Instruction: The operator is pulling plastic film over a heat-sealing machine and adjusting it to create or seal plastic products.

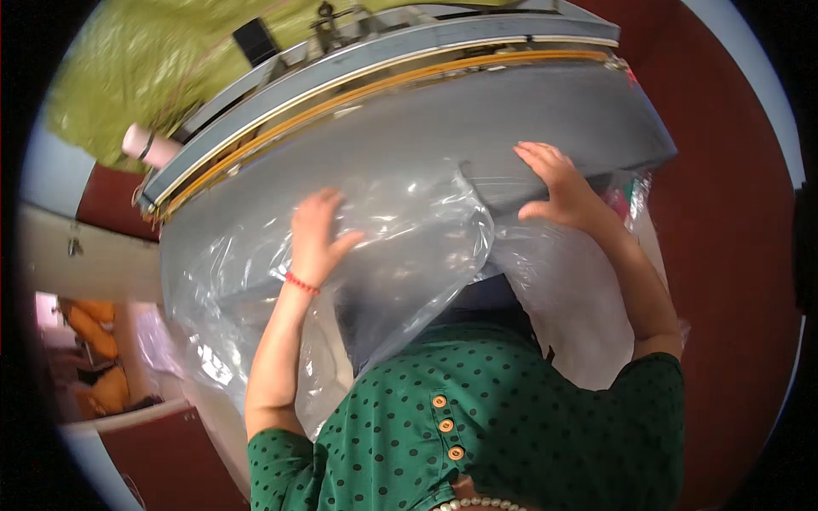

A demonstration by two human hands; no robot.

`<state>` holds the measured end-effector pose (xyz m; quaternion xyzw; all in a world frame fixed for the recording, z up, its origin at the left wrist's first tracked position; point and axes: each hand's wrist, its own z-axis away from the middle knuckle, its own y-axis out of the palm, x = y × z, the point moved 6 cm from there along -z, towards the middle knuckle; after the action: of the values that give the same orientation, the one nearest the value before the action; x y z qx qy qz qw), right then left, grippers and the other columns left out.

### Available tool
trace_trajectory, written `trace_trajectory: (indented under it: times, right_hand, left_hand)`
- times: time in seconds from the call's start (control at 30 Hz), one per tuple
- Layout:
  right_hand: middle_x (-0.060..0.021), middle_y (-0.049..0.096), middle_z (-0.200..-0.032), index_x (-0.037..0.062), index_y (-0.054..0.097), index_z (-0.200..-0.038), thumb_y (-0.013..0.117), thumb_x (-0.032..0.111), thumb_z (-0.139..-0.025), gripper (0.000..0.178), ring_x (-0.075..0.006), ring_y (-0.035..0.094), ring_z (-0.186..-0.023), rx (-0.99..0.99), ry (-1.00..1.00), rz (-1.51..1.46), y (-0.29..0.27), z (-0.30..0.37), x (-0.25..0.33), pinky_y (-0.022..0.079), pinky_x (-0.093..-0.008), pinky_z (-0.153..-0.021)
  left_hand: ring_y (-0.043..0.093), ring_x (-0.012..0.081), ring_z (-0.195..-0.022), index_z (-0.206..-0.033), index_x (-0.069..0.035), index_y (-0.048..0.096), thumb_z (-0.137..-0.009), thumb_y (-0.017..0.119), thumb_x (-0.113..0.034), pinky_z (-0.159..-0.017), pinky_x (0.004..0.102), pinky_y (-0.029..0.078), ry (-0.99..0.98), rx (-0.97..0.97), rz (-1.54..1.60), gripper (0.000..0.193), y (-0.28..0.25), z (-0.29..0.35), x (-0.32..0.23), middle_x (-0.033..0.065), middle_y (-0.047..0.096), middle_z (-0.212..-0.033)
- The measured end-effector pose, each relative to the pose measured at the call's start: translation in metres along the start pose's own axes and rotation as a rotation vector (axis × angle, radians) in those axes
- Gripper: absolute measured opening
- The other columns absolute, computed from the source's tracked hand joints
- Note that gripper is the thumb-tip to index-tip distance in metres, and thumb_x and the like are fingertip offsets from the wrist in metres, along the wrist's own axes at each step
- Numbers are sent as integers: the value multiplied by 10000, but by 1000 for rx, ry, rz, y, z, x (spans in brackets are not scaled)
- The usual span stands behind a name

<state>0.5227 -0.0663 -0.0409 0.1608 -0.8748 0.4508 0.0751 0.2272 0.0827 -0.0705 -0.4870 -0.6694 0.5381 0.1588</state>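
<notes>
A sheet of clear plastic film (409, 230) lies over the left and middle of a grey work surface (588, 106) and hangs down toward my lap. My left hand (319, 238) rests on or just above the film, thumb apart from the fingers, holding nothing. Over the grey surface to the right of the film's edge, my right hand (558, 189) is spread with the thumb out and nothing in it. Whether either palm presses on the surface, I cannot tell.
Along the far side runs a long machine bar with an orange strip (388, 78). A pink roll (152, 146) sits at its left end. Behind it lies yellow-green sheeting (111, 94). More clear plastic (567, 281) hangs at my right; an open cabinet (94, 247) stands left.
</notes>
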Motion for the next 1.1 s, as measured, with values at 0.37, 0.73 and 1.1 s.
trace_trajectory:
  times: [0.37, 0.73, 1.1]
  right_hand:
    - [-56, 548, -743, 106, 541, -736, 569, 236, -731, 134, -259, 550, -742, -2, 20, 75, 78, -105, -67, 406, -371, -676]
    - [-80, 374, -1310, 113, 464, -1193, 490, 446, -795, 520, -245, 243, -1267, 416, -116, 237, 61, -15, -20, 163, -492, -1007]
    - [-102, 288, -1363, 130, 374, -1283, 393, 497, -848, 569, -259, 212, -1279, 251, 201, 297, 35, -32, -179, 180, -423, -1031]
  left_hand:
    - [537, 396, -702, -832, -45, 491, -740, 587, -90, -590, 438, 430, -194, -213, -218, 140, -16, -25, 65, 196, 552, -743]
    - [547, 379, -686, -837, -14, 496, -785, 579, -161, -582, 428, 420, -420, -286, -433, 176, -61, 29, 193, 205, 564, -741]
    - [544, 243, -849, -887, -36, 522, -841, 508, -181, -682, 338, 446, 55, -520, 122, 153, -109, -35, 65, 105, 564, -917]
